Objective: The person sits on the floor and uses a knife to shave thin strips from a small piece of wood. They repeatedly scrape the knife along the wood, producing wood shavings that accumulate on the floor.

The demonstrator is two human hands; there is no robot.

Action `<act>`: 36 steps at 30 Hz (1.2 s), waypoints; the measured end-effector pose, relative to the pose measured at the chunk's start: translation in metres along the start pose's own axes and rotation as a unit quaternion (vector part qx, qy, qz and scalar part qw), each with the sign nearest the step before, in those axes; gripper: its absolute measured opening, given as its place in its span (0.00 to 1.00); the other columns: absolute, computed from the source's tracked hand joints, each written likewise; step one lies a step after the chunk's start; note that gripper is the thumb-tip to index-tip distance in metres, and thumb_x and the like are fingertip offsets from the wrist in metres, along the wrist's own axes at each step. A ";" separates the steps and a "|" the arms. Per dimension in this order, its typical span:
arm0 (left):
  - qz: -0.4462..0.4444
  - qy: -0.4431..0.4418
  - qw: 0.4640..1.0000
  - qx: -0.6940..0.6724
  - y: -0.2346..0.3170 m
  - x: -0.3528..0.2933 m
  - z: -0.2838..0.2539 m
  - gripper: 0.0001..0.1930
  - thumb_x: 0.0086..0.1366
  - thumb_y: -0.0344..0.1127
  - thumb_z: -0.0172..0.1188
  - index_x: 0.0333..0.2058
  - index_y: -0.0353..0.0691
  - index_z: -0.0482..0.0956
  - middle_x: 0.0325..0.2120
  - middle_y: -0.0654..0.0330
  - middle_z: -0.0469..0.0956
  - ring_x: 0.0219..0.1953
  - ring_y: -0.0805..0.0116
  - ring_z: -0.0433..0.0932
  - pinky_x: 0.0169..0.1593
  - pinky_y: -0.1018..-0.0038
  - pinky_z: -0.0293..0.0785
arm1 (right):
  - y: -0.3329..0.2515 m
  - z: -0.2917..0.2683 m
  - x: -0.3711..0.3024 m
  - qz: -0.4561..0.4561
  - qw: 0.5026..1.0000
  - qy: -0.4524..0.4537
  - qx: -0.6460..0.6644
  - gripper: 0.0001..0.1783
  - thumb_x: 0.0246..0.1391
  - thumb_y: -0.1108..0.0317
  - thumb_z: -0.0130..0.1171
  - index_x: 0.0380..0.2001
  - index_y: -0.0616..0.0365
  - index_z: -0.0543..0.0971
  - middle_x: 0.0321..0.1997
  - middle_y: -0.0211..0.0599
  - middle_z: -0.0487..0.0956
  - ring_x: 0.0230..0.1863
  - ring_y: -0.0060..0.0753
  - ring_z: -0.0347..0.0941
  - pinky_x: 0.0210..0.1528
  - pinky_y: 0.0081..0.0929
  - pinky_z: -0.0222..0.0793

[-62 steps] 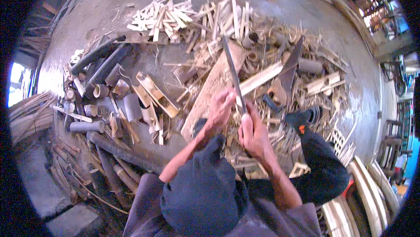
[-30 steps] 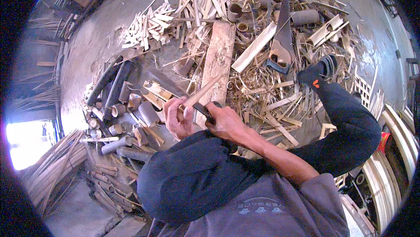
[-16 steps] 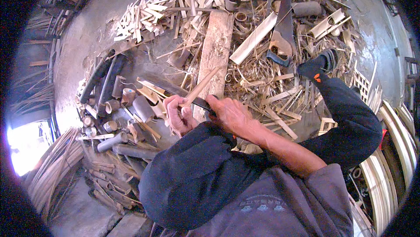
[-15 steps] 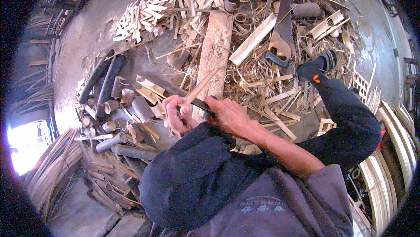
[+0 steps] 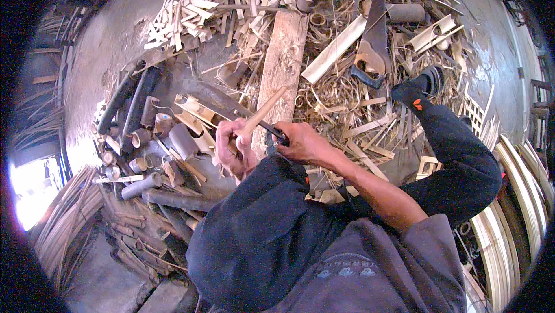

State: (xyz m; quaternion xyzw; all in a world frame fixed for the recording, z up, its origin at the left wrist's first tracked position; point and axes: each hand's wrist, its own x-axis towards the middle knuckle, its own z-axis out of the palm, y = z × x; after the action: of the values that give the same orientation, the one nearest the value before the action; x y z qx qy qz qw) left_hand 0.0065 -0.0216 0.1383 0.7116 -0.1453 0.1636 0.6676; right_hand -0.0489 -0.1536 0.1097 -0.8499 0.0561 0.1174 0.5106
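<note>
My left hand point(image 5: 232, 146) grips a thin bamboo stick point(image 5: 263, 112) that points up and to the right. My right hand point(image 5: 300, 141) holds a dark knife point(image 5: 231, 108) by its handle, the long blade reaching left across the stick toward the cut bamboo pieces. Both hands sit close together above my raised knee in dark trousers. A long wooden plank point(image 5: 281, 70) lies on the ground just beyond the hands.
A hand saw point(image 5: 373, 38) lies on shavings at upper right near my foot in a dark sock point(image 5: 417, 87). Dark bamboo tubes point(image 5: 136, 99) and short cut sections lie at left. Split strips are heaped at the top point(image 5: 185, 12); curved bamboo slats point(image 5: 520, 197) stack at right.
My view has swung from the plank to my knee. The hands have moved down and left, closer to my body, still working the knife against the stick.
</note>
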 end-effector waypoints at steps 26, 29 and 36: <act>0.055 0.026 0.983 0.175 -0.008 -0.003 0.000 0.21 0.58 0.50 0.65 0.29 0.36 0.73 0.23 0.61 0.73 0.26 0.71 0.71 0.31 0.74 0.68 | 0.076 0.024 0.020 -0.001 0.993 -0.024 0.112 0.14 0.43 0.60 0.57 0.31 0.58 0.76 0.25 0.50 0.77 0.28 0.52 0.76 0.34 0.43 0.70; 0.052 0.024 0.974 0.220 -0.019 -0.010 -0.012 0.21 0.59 0.51 0.63 0.29 0.36 0.73 0.22 0.61 0.72 0.24 0.71 0.70 0.29 0.74 0.68 | 0.077 0.025 0.017 0.033 0.998 0.024 -0.054 0.16 0.43 0.59 0.59 0.32 0.58 0.74 0.29 0.53 0.79 0.33 0.57 0.76 0.38 0.49 0.72; 0.112 0.021 0.972 0.207 -0.020 -0.005 -0.015 0.21 0.60 0.52 0.62 0.29 0.36 0.73 0.20 0.61 0.72 0.22 0.73 0.70 0.28 0.76 0.68 | 0.107 0.026 0.028 0.065 0.994 -0.038 0.073 0.15 0.47 0.62 0.55 0.35 0.62 0.74 0.27 0.56 0.77 0.33 0.61 0.75 0.38 0.50 0.70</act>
State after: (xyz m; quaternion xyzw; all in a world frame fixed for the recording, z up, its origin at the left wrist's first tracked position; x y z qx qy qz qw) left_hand 0.0103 -0.0053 0.1189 0.8098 -0.1733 0.2789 0.4862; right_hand -0.0482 -0.1800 -0.0006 -0.7996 0.1005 0.1784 0.5645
